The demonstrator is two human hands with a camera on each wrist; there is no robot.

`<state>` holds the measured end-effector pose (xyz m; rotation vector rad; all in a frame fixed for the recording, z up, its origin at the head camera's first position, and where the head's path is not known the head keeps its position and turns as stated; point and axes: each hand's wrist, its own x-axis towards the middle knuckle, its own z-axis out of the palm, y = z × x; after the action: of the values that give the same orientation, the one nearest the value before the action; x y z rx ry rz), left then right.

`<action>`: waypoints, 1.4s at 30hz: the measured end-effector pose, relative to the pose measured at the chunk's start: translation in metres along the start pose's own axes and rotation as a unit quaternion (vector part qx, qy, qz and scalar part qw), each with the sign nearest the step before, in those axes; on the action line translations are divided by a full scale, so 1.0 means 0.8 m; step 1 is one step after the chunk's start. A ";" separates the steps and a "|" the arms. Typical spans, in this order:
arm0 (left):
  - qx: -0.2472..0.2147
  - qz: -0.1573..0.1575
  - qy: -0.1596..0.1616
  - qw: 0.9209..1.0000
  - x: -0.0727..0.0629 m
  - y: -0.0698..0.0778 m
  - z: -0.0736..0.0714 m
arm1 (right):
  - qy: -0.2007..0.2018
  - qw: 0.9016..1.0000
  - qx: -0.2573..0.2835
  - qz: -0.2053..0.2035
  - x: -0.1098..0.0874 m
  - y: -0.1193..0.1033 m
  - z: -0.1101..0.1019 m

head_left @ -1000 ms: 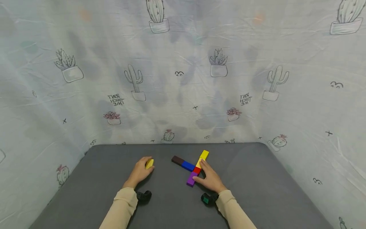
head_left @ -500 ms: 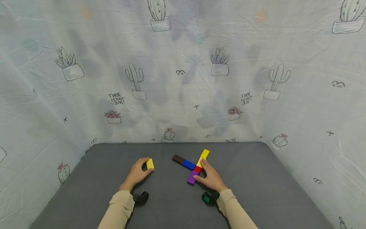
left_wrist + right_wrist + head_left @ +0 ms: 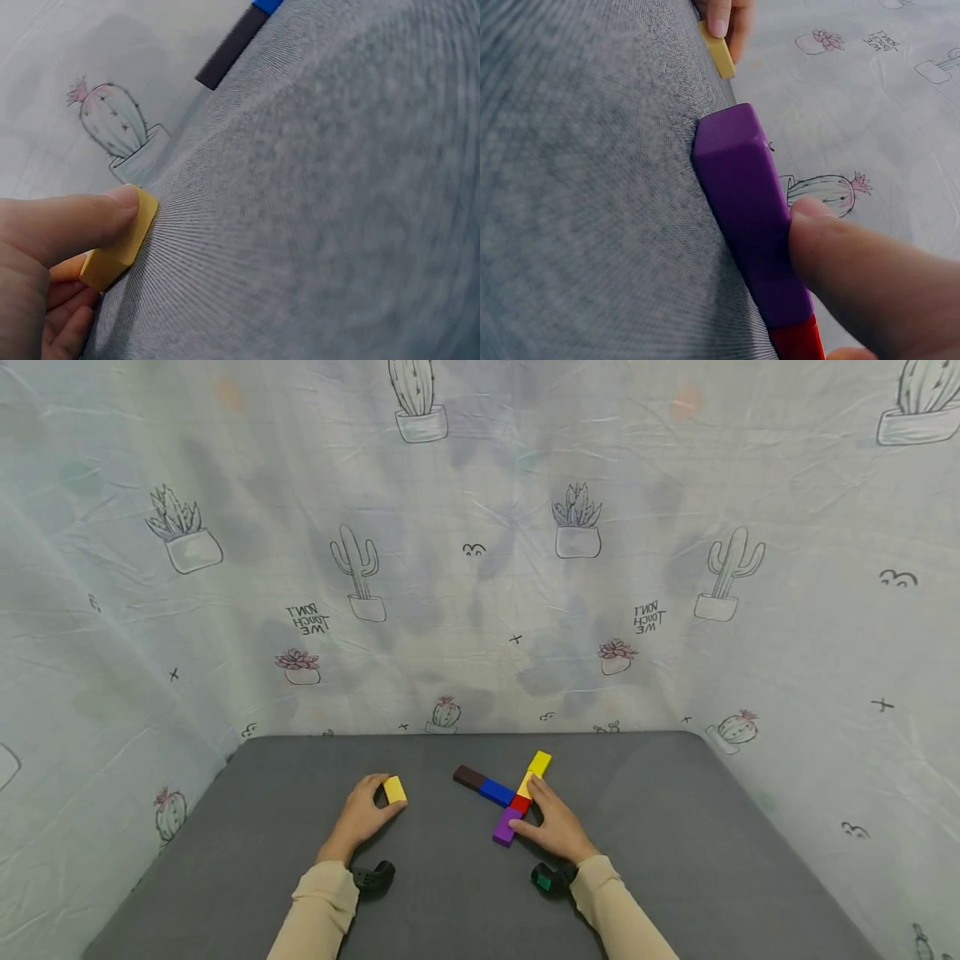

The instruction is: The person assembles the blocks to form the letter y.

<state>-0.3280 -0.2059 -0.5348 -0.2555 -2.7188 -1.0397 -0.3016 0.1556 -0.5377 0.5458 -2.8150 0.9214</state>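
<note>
My left hand [image 3: 362, 818] pinches a yellow block [image 3: 394, 790] between thumb and fingers, low over the grey surface. In the left wrist view the thumb lies along one face of the yellow block [image 3: 120, 247]. My right hand [image 3: 557, 828] is at a joined row of blocks, its thumb touching the side of the purple block [image 3: 506, 828] and its fingertips at the pale yellow block [image 3: 524, 787]. Between those two sits a red block [image 3: 519, 804]. A bright yellow block [image 3: 539, 762] forms the far end. Branching left are a blue block [image 3: 497, 792] and a dark brown block [image 3: 469, 777].
A grey cloth-covered table [image 3: 442, 877] lies under both hands. Behind it and at the sides hangs a pale curtain [image 3: 450, 610] printed with cacti. A black device is strapped at the left wrist [image 3: 373, 878] and another at the right wrist [image 3: 551, 878].
My left hand has drawn back slightly and turned the yellow block, so its broad face shows more. The right hand and the joined blocks have stayed in place.
</note>
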 end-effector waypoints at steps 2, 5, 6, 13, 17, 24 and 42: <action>-0.009 -0.009 0.011 1.000 -0.003 -0.001 0.002 | 0.000 1.000 0.002 0.000 -0.002 0.000 0.001; -0.018 -0.024 0.025 0.999 -0.007 0.000 0.003 | -0.005 1.000 0.004 0.006 -0.004 0.001 0.001; -0.019 -0.024 0.030 0.999 -0.008 0.000 0.004 | -0.004 1.000 0.006 0.006 -0.004 0.001 0.001; -0.028 -0.023 0.053 0.998 -0.010 -0.001 0.008 | -0.005 1.000 0.008 0.011 -0.005 0.004 0.002; -0.040 -0.024 0.056 0.997 -0.011 -0.002 0.009 | -0.005 1.000 0.010 0.010 -0.005 0.005 0.002; -0.052 -0.001 0.081 0.995 -0.014 -0.001 0.007 | -0.001 1.000 0.010 0.006 -0.003 0.003 0.001; -0.091 -0.019 0.069 0.993 -0.020 0.007 0.000 | -0.011 1.000 0.012 0.017 0.000 0.001 -0.001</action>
<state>-0.3112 -0.2032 -0.5354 -0.1552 -2.5195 -1.2675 -0.3020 0.1564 -0.5376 0.5146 -2.8450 0.9615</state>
